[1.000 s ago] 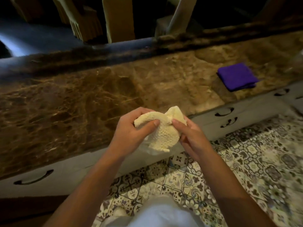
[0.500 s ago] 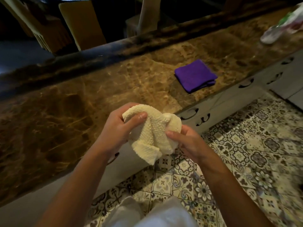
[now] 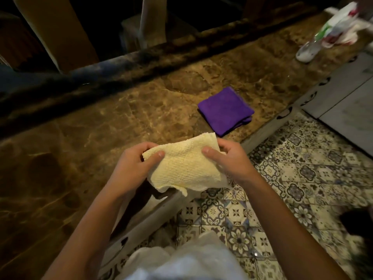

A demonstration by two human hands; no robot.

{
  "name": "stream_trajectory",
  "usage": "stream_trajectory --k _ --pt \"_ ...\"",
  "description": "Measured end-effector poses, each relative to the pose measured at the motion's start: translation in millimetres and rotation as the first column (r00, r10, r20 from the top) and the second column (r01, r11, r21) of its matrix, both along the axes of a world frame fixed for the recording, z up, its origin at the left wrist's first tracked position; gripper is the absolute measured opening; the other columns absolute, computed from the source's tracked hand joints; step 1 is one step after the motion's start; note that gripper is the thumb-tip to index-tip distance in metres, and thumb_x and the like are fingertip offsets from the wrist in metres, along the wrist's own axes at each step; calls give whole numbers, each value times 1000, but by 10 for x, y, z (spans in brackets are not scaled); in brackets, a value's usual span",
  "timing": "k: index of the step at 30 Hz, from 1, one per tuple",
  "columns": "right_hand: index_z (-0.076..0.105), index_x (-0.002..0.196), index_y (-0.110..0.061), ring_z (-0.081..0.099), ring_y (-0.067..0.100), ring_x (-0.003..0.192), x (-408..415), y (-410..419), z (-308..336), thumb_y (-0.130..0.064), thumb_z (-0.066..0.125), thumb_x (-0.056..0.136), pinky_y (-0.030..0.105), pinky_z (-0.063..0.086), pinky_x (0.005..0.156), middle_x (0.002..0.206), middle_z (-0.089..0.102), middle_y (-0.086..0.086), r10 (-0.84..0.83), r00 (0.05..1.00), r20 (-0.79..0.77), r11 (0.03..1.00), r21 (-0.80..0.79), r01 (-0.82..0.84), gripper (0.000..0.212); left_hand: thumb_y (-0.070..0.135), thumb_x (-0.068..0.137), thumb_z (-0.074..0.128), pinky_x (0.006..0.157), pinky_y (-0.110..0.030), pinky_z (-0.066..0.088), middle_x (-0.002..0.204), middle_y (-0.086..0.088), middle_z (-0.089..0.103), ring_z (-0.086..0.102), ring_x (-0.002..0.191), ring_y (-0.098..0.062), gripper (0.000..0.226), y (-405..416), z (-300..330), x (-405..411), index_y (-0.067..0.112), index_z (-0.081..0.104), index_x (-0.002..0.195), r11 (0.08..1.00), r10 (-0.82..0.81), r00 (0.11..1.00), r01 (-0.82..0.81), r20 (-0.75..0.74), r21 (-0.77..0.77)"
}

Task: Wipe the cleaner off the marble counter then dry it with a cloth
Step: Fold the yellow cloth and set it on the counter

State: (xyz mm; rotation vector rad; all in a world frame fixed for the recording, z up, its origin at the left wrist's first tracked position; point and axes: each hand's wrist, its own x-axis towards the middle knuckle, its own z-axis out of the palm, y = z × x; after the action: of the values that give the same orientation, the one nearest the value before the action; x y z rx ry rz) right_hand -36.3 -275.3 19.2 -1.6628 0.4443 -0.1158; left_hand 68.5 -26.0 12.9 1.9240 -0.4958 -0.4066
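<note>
**A:** Start with the biggest thing. What is under you?

**B:** The marble counter [image 3: 90,138], brown and veined, running from my lower left up to the far right. Its far edge is dim and I can't make out much of the dark shapes behind it. Below its near edge is the pale cabinet front [image 3: 268,130], mostly hidden by my arms, and the patterned tile floor [image 3: 292,178] to my right.

**A:** Can you see cleaner on the stone?

**B:** I cannot tell; the light is low and the gloss and veins hide any film.

**A:** And the cloths?

**B:** The cream cloth [image 3: 181,168] is up off the counter, stretched between my hands over the counter's near edge, its lower corner hanging loose. My left hand [image 3: 135,168] grips its left edge, thumb on top, fingers curled behind and out of sight. My right hand [image 3: 232,158] pinches the right edge the same way. The folded purple cloth [image 3: 226,111] lies flat on the marble just beyond, apart from my hands.

**A:** Anything smaller?

**B:** At the far right a white bottle [image 3: 306,52] lies on the counter with a crumpled plastic bag [image 3: 343,23] at it, both blurred and partly cut off.
</note>
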Motion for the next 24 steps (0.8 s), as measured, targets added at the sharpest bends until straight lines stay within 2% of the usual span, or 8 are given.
stream_trajectory --k 5,7,9,12,16,19,21,24 --pt "76 105 -11 74 39 91 377 -275 -68 -30 76 89 57 59 78 100 76 23 43 998 -52 992 -119 -49 25 31 98 68 65 -18 51 89 12 77 72 81 -2 8 -188 -92 299 32 75 101 997 25 1000 -24 -10 71" --pt "75 104 -6 73 37 84 533 -390 -115 -28 78 86 54 57 72 99 74 29 75 995 -68 986 -144 -84 28 32 98 68 69 -27 53 91 11 77 71 80 -2 9 -273 -121 389 29 75 102 993 43 999 -45 18 112" --pt "77 100 -12 76 33 87 704 -517 -167 -27 79 82 50 60 75 94 78 16 87 992 -96 978 -182 -104 23 34 98 68 70 -32 54 91 11 76 71 79 -6 11 -363 -156 475 28 75 104 984 57 997 -66 56 164" --pt "73 94 -12 72 37 87 996 -700 -242 -33 77 79 53 58 76 89 76 17 151 982 -114 928 -325 -181 26 33 98 67 75 -37 56 92 10 75 70 83 -11 15 -520 -221 609 26 76 108 967 106 988 -128 111 220" --pt "72 104 -22 68 22 76 1395 -878 -277 -32 75 86 44 55 67 79 72 -2 239 967 -84 797 -552 -245 20 29 96 69 78 -27 55 99 21 70 65 89 2 20 -717 -260 723 26 73 116 931 228 950 -277 214 238" --pt "60 132 -31 63 23 76 1671 -926 -273 -31 70 91 38 48 65 72 60 -10 309 943 -122 644 -703 -302 42 27 95 72 80 -24 53 101 24 66 64 91 4 24 -823 -299 772 30 69 119 874 355 900 -415 252 251" --pt "52 143 -33 64 24 84 1789 -912 -275 -28 66 94 41 53 69 85 66 -4 391 912 -126 513 -792 -330 52 27 95 71 84 -32 54 106 15 68 67 95 -10 27 -885 -335 774 28 68 121 815 403 861 -492 310 307" --pt "66 126 -27 61 26 102 1864 -884 -296 -33 63 95 42 50 82 111 70 1 476 866 -151 303 -897 -323 33 27 92 74 86 -38 51 116 -1 69 63 108 -25 29 -966 -377 686 19 70 120 745 368 803 -556 469 368"
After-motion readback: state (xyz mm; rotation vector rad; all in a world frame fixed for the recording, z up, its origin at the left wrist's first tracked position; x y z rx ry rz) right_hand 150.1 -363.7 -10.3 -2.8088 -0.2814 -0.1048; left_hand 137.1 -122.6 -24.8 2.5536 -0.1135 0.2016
